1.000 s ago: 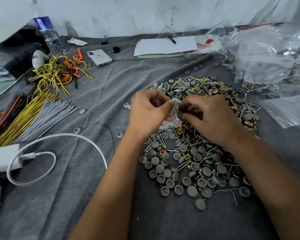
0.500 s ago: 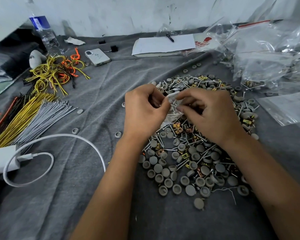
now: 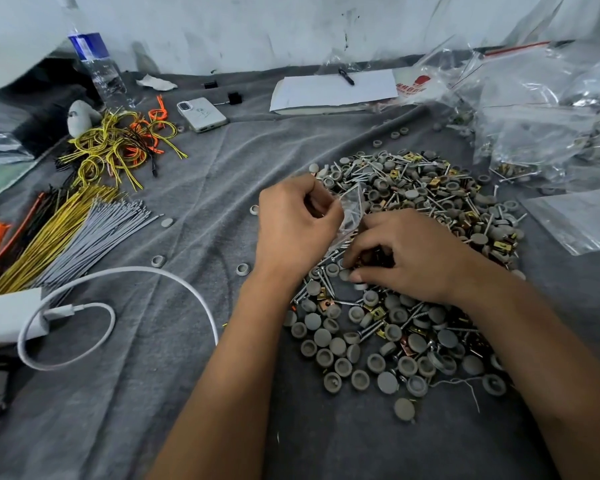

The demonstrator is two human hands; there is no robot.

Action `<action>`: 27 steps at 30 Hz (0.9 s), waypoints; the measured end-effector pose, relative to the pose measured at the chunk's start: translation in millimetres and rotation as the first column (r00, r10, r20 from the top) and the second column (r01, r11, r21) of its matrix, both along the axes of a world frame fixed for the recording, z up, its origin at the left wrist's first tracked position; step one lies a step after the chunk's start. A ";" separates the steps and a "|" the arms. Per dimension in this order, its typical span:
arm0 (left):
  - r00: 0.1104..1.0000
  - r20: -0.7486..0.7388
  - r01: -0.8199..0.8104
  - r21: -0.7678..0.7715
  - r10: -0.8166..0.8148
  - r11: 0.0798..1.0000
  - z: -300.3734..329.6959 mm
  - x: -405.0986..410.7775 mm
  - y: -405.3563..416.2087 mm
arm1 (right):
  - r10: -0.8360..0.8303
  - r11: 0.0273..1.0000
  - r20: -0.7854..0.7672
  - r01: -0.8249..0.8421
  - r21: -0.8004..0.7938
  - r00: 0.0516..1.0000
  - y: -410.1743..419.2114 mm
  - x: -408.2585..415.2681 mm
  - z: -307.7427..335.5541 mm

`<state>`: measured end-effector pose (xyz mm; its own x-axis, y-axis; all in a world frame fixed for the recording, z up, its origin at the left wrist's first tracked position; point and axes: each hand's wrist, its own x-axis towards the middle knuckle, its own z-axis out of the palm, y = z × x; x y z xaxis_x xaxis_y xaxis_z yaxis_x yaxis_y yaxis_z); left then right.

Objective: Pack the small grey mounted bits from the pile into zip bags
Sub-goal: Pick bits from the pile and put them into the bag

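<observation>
A wide pile of small grey round bits (image 3: 402,299), mixed with screws and brass clips, covers the grey cloth at centre right. My left hand (image 3: 291,230) pinches a small clear zip bag (image 3: 352,211) by its edge, just above the pile's left side. My right hand (image 3: 406,258) lies low on the pile beside the bag, its curled fingertips pinching at grey bits under it; what it holds is hidden by the fingers.
Clear plastic bags (image 3: 541,109) heap up at the far right. Bundles of yellow, grey and orange ties (image 3: 70,233) lie at left, near a white charger cable (image 3: 125,282). A phone (image 3: 201,114), a notebook (image 3: 333,91) and a water bottle (image 3: 97,67) stand at the back.
My right hand has left the bag's mouth and dropped down onto the pile. My left hand keeps hold of the bag.
</observation>
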<state>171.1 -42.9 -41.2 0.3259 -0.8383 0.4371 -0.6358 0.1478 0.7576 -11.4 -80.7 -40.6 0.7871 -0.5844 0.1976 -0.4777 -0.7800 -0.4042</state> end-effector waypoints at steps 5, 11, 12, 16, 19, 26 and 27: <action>1.000 0.000 0.008 0.024 -0.008 1.000 0.2 0.1 -0.1 | 0.024 0.999 0.069 -0.027 0.045 0.997 0.4 -0.3 -0.6; 1.000 -0.021 0.003 0.041 -0.002 0.999 2.3 -1.0 0.9 | 0.028 0.995 0.017 -0.029 0.091 0.999 3.1 2.5 0.4; 1.000 -0.024 0.002 0.045 -0.001 0.999 2.6 -1.0 1.0 | 0.035 0.996 0.014 -0.036 0.087 0.999 3.2 3.0 0.2; 0.999 -0.043 0.005 0.058 -0.002 0.998 2.3 -1.5 1.4 | 0.052 0.998 0.035 -0.053 0.028 0.998 3.5 4.2 -1.5; 0.999 -0.041 0.011 0.062 -0.009 0.998 1.6 -1.1 1.0 | 0.049 0.997 0.241 -0.062 0.047 0.969 4.6 4.6 1.8; 0.998 -0.054 0.020 0.082 -0.015 0.996 1.2 -2.9 0.6 | 0.043 0.995 -0.004 -0.043 0.093 0.999 4.0 1.8 2.5; 0.998 -0.057 0.022 0.082 -0.017 0.996 0.4 -2.1 0.3 | 0.034 0.996 -0.041 -0.031 0.081 0.999 4.0 2.6 1.2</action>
<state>169.0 -42.6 -40.8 0.3311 -0.8771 0.3479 -0.5895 0.0956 0.8021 -8.8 -76.7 -39.5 0.8126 -0.5708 0.1175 -0.4704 -0.7615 -0.4458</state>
